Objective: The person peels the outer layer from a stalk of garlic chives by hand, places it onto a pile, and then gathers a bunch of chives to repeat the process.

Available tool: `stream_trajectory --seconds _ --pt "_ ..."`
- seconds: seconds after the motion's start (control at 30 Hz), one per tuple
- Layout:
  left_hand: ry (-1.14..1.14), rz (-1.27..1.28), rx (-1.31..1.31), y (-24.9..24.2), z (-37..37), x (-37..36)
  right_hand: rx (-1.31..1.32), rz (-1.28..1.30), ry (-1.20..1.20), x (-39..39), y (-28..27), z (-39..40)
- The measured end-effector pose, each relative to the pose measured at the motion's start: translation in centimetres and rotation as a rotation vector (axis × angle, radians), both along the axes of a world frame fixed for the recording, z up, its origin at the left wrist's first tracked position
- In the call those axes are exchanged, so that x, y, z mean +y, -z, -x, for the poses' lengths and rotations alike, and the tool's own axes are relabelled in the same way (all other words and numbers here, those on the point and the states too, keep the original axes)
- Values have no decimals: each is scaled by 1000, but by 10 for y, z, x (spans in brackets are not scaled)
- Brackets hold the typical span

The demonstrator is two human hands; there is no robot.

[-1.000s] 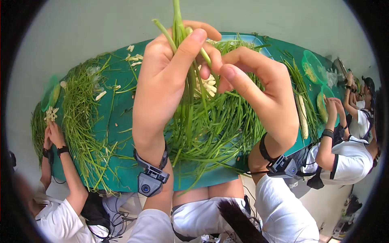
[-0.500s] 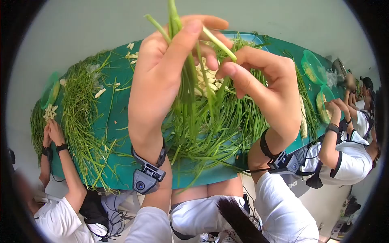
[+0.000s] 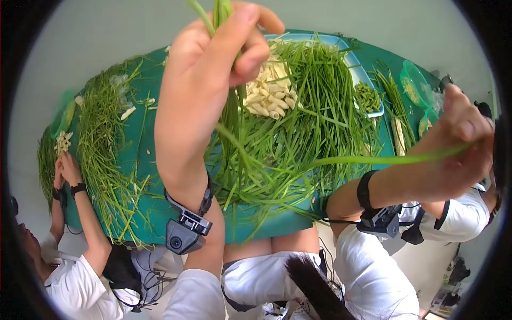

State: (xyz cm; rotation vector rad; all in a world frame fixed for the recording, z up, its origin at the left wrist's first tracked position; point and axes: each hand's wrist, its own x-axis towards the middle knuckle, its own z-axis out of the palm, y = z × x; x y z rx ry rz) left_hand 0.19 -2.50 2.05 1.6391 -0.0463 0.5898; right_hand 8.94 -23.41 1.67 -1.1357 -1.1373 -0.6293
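Raised over the middle of the table, my left hand (image 3: 210, 64) is closed round a small bunch of green chive-like stalks (image 3: 223, 15), whose leaves hang below it. My right hand (image 3: 464, 130) is far out to the right, slightly blurred, with its fingers closed on one long green stalk (image 3: 378, 159). That stalk stretches nearly level back toward the middle. Beneath my hands lies a big heap of long green leaves (image 3: 330, 96). Just right of my left hand is a pile of pale cut stalk ends (image 3: 269, 98). My right fingertips are partly hidden.
A light-blue tray (image 3: 352, 63) holds part of the heap and short chopped green pieces (image 3: 368, 98). Another leaf heap (image 3: 104, 154) lies left on the green table (image 3: 152, 125). Green baskets (image 3: 416, 84) stand right. A co-worker's hands (image 3: 68, 168) hold pale pieces at left.
My right hand has swung from beside my left hand far to the right, drawing a single stalk with it. My left hand has shifted slightly up and left, still holding the bunch.
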Motion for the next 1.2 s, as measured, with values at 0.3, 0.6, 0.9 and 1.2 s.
stream_trajectory --seconds 0.3,0.6,0.9,1.2 --pt "213 284 -46 14 -5 24 271 638 861 11 44 -94" --pt "242 367 -130 28 -19 25 155 1055 4 82 15 25" --pt "-67 458 -225 23 -21 5 -54 958 82 103 35 32" --pt "-86 496 -264 20 -15 20 326 263 393 34 6 -14"
